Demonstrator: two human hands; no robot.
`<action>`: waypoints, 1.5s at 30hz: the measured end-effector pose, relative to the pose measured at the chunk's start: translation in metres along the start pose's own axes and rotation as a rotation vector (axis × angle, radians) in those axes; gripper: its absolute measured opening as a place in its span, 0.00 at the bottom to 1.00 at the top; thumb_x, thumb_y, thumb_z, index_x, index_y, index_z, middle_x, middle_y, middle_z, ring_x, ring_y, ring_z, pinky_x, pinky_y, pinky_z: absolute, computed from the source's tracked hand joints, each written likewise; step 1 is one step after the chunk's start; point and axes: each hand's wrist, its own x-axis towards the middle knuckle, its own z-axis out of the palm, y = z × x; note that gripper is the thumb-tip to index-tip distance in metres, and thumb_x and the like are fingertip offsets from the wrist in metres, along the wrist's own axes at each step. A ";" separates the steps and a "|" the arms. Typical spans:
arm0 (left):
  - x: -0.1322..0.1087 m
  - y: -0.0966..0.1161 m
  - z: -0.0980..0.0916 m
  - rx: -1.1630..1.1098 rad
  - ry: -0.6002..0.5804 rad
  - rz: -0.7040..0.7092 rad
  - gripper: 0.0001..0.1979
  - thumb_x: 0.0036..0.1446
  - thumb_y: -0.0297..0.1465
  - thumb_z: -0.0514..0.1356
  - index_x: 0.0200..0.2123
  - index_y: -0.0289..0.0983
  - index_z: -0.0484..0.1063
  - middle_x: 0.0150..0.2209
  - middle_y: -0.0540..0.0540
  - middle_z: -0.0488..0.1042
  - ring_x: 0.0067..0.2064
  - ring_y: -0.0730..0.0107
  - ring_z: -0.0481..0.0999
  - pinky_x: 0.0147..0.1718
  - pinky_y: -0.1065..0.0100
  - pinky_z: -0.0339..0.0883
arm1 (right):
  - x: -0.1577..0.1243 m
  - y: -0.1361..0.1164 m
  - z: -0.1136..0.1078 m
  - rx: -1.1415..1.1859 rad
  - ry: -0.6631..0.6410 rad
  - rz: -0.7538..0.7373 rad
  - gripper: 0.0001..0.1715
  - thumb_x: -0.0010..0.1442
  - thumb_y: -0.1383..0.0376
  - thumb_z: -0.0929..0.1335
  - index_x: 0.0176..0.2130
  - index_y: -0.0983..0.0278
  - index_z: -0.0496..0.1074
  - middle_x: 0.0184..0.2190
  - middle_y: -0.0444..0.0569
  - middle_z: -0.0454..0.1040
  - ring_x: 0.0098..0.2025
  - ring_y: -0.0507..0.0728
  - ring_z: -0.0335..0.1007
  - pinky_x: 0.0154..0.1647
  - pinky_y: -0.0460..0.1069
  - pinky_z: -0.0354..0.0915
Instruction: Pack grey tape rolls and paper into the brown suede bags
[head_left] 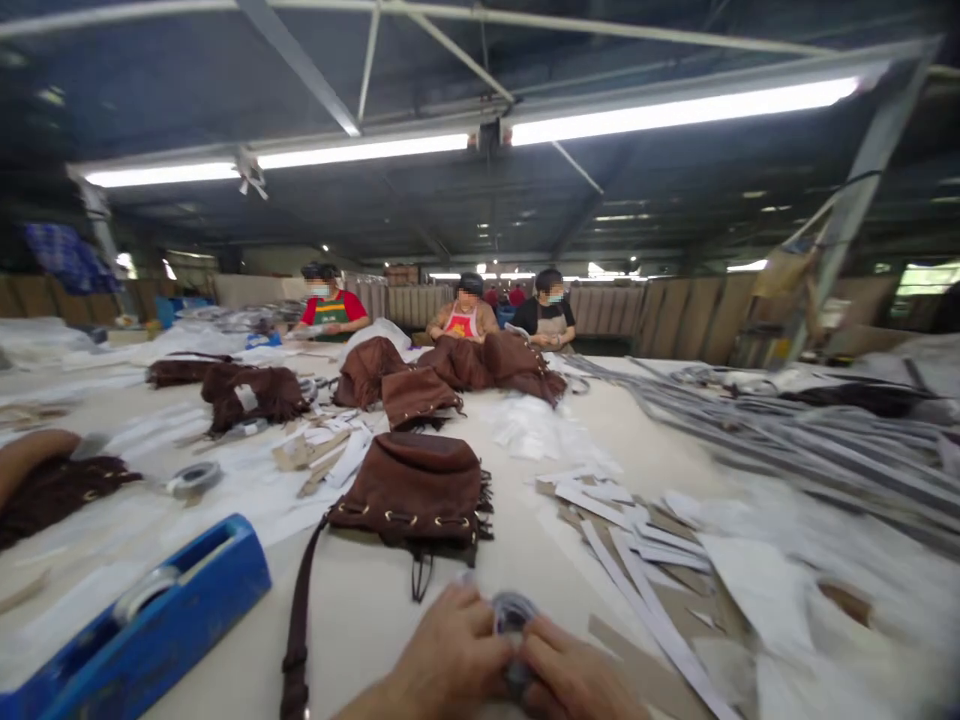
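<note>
At the bottom middle, my left hand (pixel 450 650) and my right hand (pixel 576 672) come together around a small roll of grey tape (pixel 514 608). Both have their fingers closed on its sides, and its lower part is partly hidden by them. Just beyond lies a brown fringed bag (pixel 412 485) with metal eyelets along its edge and dark cords hanging from it. Its brown strap (pixel 298 620) trails down the table to the left of my hands.
A blue tape dispenser (pixel 210 590) stands at left, with another tape roll (pixel 193 480) behind it. More brown bags (pixel 465 365) are heaped farther back. Paper strips (pixel 637 545) and grey strips (pixel 720 410) cover the right side. Several co-workers sit opposite; an arm (pixel 34 460) reaches in at left.
</note>
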 end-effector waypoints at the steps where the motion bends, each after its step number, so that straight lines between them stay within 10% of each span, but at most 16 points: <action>1: 0.000 0.000 -0.010 -0.033 -0.029 -0.007 0.09 0.56 0.37 0.63 0.29 0.39 0.70 0.31 0.50 0.69 0.36 0.67 0.64 0.37 0.66 0.59 | -0.003 -0.005 -0.006 -0.007 -0.030 0.000 0.09 0.51 0.73 0.68 0.33 0.61 0.69 0.37 0.47 0.73 0.37 0.57 0.71 0.36 0.50 0.66; 6: 0.007 -0.014 -0.047 -0.164 -0.192 0.060 0.05 0.57 0.27 0.62 0.37 0.41 0.70 0.47 0.48 0.64 0.45 0.66 0.64 0.43 0.69 0.60 | -0.004 -0.025 -0.037 0.085 -0.049 -0.107 0.07 0.56 0.73 0.64 0.33 0.61 0.66 0.38 0.45 0.72 0.40 0.55 0.68 0.39 0.46 0.61; 15: 0.005 -0.014 -0.038 -0.144 -0.201 -0.009 0.05 0.59 0.26 0.58 0.32 0.41 0.70 0.38 0.48 0.66 0.40 0.67 0.66 0.36 0.69 0.57 | -0.001 -0.028 -0.028 -0.001 -0.076 -0.039 0.05 0.56 0.70 0.64 0.35 0.62 0.65 0.40 0.49 0.70 0.41 0.57 0.65 0.40 0.49 0.59; 19: 0.003 -0.014 -0.043 -0.267 -0.146 -0.264 0.15 0.51 0.23 0.60 0.43 0.41 0.69 0.38 0.48 0.68 0.38 0.67 0.67 0.35 0.70 0.58 | -0.001 -0.028 -0.030 0.136 0.013 0.012 0.03 0.56 0.69 0.63 0.33 0.61 0.64 0.37 0.47 0.69 0.39 0.56 0.64 0.39 0.48 0.58; 22: 0.003 -0.012 -0.049 -0.383 -0.050 -0.575 0.05 0.52 0.31 0.60 0.33 0.37 0.68 0.30 0.48 0.70 0.32 0.67 0.67 0.31 0.69 0.57 | 0.002 -0.026 -0.033 0.300 0.109 0.104 0.04 0.58 0.64 0.63 0.31 0.61 0.62 0.30 0.43 0.66 0.33 0.54 0.61 0.34 0.47 0.56; 27: 0.009 0.005 -0.041 -1.252 -0.223 -0.890 0.25 0.48 0.54 0.57 0.23 0.36 0.68 0.22 0.48 0.68 0.21 0.71 0.65 0.16 0.72 0.50 | 0.007 -0.022 -0.027 0.509 0.174 0.141 0.15 0.60 0.53 0.62 0.30 0.61 0.61 0.24 0.40 0.57 0.28 0.53 0.56 0.30 0.47 0.54; 33: 0.009 0.016 -0.019 -1.994 0.149 -1.087 0.23 0.34 0.46 0.73 0.26 0.35 0.73 0.22 0.53 0.68 0.23 0.78 0.65 0.18 0.77 0.52 | 0.010 -0.021 -0.010 0.406 0.256 -0.037 0.18 0.61 0.49 0.60 0.31 0.60 0.63 0.27 0.42 0.60 0.30 0.54 0.59 0.31 0.48 0.56; 41: 0.005 0.009 -0.032 -2.157 0.232 -1.086 0.24 0.37 0.42 0.73 0.37 0.33 0.79 0.36 0.43 0.79 0.45 0.60 0.74 0.45 0.69 0.66 | 0.029 -0.043 0.009 0.450 0.424 -0.106 0.04 0.50 0.68 0.65 0.29 0.61 0.64 0.36 0.46 0.63 0.38 0.55 0.64 0.38 0.47 0.60; 45: 0.004 0.004 -0.032 -1.995 0.269 -1.099 0.22 0.36 0.43 0.73 0.33 0.35 0.80 0.33 0.44 0.80 0.42 0.56 0.76 0.40 0.68 0.67 | 0.036 -0.045 0.022 0.402 0.494 -0.079 0.04 0.49 0.69 0.65 0.28 0.61 0.64 0.34 0.46 0.64 0.36 0.54 0.65 0.36 0.46 0.61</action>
